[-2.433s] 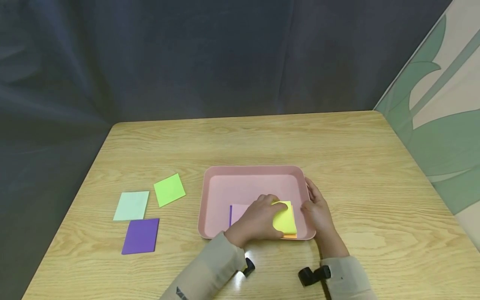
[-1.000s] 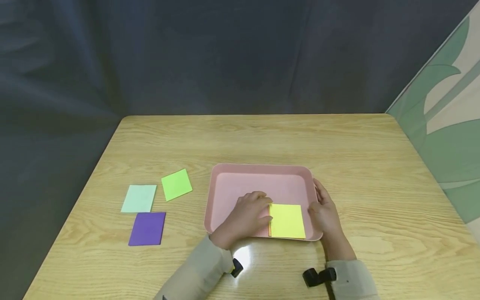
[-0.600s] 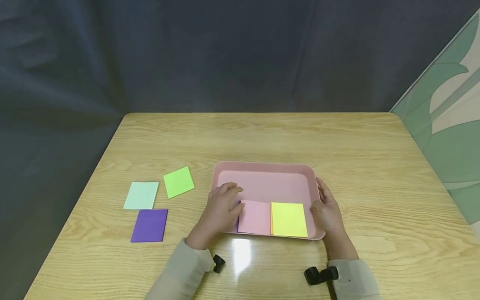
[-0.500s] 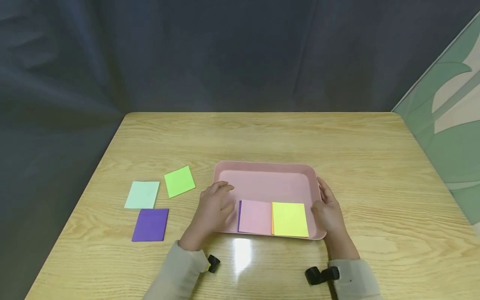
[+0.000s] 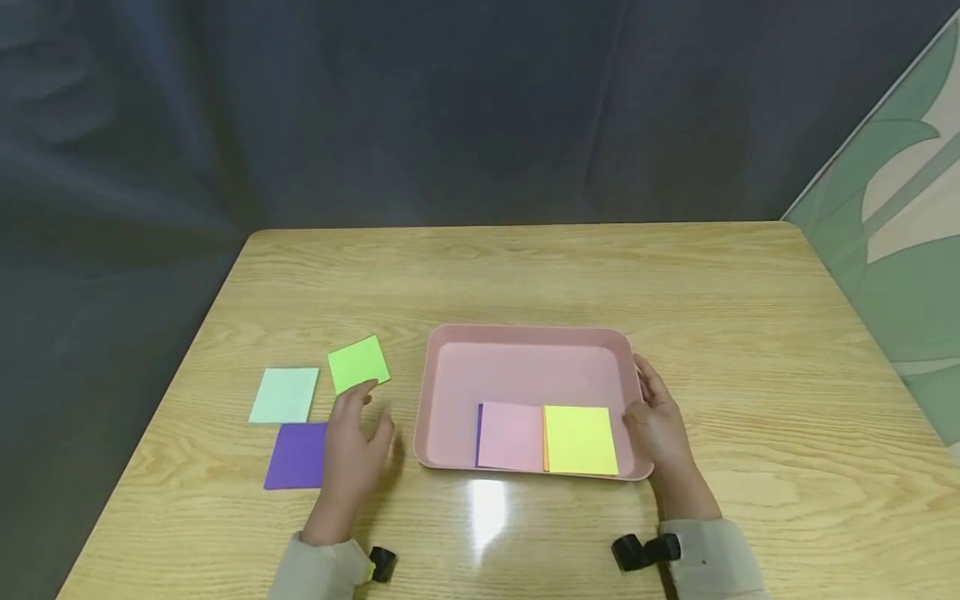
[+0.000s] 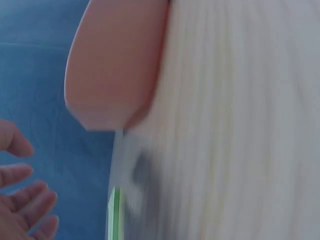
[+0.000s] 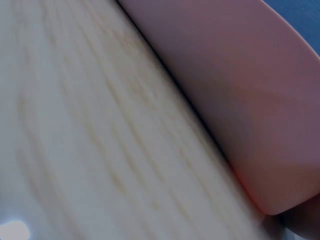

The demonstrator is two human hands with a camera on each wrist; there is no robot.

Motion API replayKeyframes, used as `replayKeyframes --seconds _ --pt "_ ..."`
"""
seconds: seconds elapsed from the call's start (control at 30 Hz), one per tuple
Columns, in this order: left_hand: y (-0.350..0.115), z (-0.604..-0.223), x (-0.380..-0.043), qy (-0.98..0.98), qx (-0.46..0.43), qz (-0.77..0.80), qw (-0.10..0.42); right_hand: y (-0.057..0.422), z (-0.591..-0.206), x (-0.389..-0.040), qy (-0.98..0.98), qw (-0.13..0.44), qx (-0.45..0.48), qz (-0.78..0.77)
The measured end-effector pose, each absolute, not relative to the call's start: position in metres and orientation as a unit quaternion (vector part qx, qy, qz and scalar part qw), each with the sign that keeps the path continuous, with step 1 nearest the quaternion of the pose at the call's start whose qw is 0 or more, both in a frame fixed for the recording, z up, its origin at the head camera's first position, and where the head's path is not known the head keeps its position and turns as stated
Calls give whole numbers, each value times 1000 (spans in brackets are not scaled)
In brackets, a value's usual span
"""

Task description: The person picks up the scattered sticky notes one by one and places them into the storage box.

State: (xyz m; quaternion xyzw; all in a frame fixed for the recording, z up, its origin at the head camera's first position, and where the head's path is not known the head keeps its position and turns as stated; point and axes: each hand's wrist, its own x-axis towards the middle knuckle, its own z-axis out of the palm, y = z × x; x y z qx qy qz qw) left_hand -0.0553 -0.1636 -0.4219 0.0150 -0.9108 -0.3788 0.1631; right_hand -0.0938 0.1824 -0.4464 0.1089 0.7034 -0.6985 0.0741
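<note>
My left hand [image 5: 351,454] hovers beside the tray with its fingers spread, holding nothing; its fingertips are near a bright green sticky note pad [image 5: 357,363]. Part of a purple sticky note pad [image 5: 294,457] lies behind that hand, and a mint sticky note pad [image 5: 284,396] sits further left. With my right hand [image 5: 657,429] I grip the right wall of a pink tray [image 5: 517,335], thumb at the rim. Inside, along the near side, lie a pink sticky note pad [image 5: 512,437] with a purple edge showing and a yellow one [image 5: 581,440] with an orange edge.
The wooden table [image 5: 525,275] carries everything. A dark curtain [image 5: 450,117] hangs behind it, and a green-and-cream patterned panel [image 5: 911,275] stands at the right. Glare [image 5: 487,508] shows in front of the tray.
My left hand has let go of the yellow pad, left the tray and moved left towards the green pad. My right hand has stayed at the tray's right wall.
</note>
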Motion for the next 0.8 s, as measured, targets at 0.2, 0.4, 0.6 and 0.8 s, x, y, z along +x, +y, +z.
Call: replayKeyframes --seconds 0.2,0.4,0.6,0.8 --pt "-195 -422 -43 -939 88 -306 131 180 -447 -94 709 77 110 -693" --pt "-212 -424 -29 -957 157 -232 76 180 -448 -94 707 75 113 -694" --pt "-223 -423 -25 -960 192 -201 -47 181 -448 -94 712 70 109 -690" --pt "-228 -423 -27 -952 208 -199 -109 180 -449 -95 715 67 111 -687"
